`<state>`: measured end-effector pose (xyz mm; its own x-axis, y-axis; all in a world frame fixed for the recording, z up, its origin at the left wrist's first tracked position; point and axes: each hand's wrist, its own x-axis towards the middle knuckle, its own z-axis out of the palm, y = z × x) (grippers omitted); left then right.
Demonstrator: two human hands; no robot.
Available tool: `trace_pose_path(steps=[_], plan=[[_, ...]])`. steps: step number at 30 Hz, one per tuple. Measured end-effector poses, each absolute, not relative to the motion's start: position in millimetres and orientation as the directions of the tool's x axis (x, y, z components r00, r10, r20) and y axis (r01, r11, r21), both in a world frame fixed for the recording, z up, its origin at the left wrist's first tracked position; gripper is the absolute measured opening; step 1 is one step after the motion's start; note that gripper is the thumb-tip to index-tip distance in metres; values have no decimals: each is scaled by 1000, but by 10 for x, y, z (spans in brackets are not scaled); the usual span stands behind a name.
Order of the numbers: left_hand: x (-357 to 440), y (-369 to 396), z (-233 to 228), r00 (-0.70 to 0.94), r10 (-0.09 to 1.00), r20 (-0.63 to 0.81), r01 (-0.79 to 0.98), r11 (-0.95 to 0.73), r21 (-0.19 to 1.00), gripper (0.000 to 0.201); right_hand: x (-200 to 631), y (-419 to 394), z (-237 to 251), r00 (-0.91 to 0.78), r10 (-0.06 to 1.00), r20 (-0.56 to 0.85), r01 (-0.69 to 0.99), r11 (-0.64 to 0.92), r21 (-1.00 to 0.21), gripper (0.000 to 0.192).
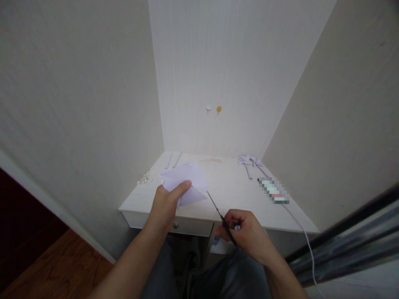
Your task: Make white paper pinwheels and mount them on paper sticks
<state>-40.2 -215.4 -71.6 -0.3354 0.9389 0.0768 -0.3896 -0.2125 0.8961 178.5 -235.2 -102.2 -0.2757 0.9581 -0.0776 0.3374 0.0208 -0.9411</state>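
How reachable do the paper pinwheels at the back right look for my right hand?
Probably yes: only desktop shows between your right hand and the paper pinwheels. But that hand holds scissors, so grasping one likely means setting them down first.

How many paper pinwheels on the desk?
2: one white paper pinwheel near the far right corner of the white desk, another white paper pinwheel just right of it. The pale paper sheet in the left hand could hide more.
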Motion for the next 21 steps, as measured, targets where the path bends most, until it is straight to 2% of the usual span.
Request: trace_pose_path(steps=[2, 4, 8, 14, 17, 21], plan=[[-434, -2091, -801, -355, 933, 64, -374, -204, 905, 51, 1814, -2278, -1103, -274, 953, -126, 421, 1, -907, 39], [-477, -2015, -914, -387, 920, 53, -317, -186, 930, 48, 1851, -2142, -1198, -218, 962, -165, 567, -13, -824, 35], [-562, -1863, -1215, -441, 897, 8, -230, -122, 966, 40, 1929, -1739, -1412, -112, 982, -153, 707, -29, -707, 36], [-636, -1708, -1648, -467, 881, -77, -178, -9, 984, 30, 1908, -1274, -1660, -7, 999, -33, 816, -13, -577, 29], [-678, -1625, -1772, -462, 882, -97, -169, 20, 985, 28, 1849, -1132, -1705, -22, 1000, -6, 846, 15, -533, 33], [-786, -1495, -1860, -469, 876, -113, -164, 39, 986, 33, 1792, -931, -1757, -79, 997, -11, 876, 64, -477, 25]])
